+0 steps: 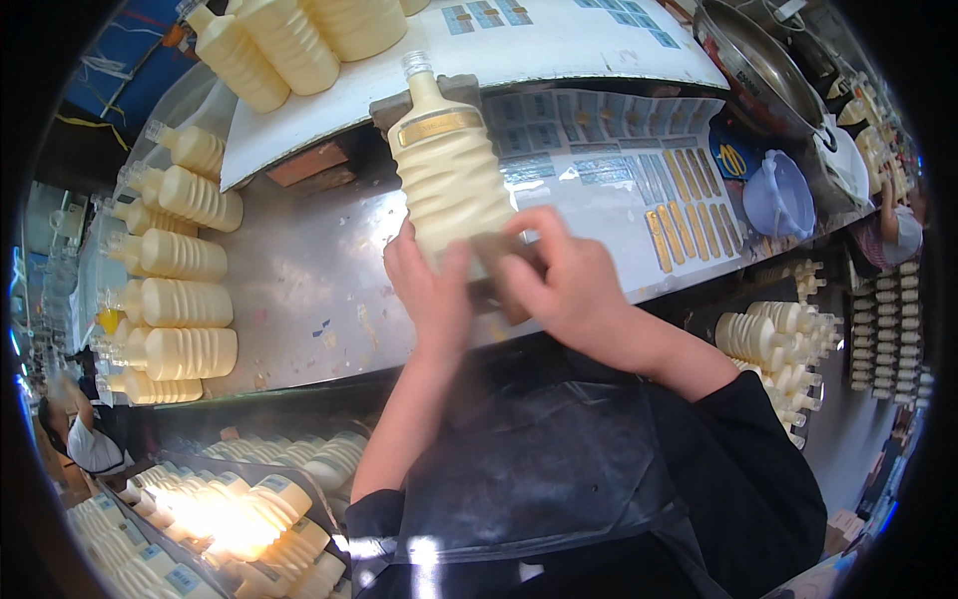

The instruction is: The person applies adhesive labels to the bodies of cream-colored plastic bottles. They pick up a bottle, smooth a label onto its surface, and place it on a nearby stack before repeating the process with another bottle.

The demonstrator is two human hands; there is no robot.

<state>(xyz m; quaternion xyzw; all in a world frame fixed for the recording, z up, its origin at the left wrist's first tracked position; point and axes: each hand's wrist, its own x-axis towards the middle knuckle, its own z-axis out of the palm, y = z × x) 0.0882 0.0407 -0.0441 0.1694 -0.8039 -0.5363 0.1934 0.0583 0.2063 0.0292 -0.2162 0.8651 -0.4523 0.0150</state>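
Observation:
A ribbed cream-filled bottle (446,170) with a clear screw neck and a gold neck band stands tilted in front of me over the metal table (299,290). My left hand (429,290) grips its lower part from the left. My right hand (564,275) presses a brownish label against the bottle's base from the right. Both forearms come up from the lower edge over my black apron.
Several identical bottles (185,260) lie in a column on the table's left; more lie on a white board (289,40) at the top. Sheets of blue and gold stickers (639,160) lie to the right, beside a lilac cup (778,195) and a metal bowl (758,70). Crates of bottles (239,519) sit below.

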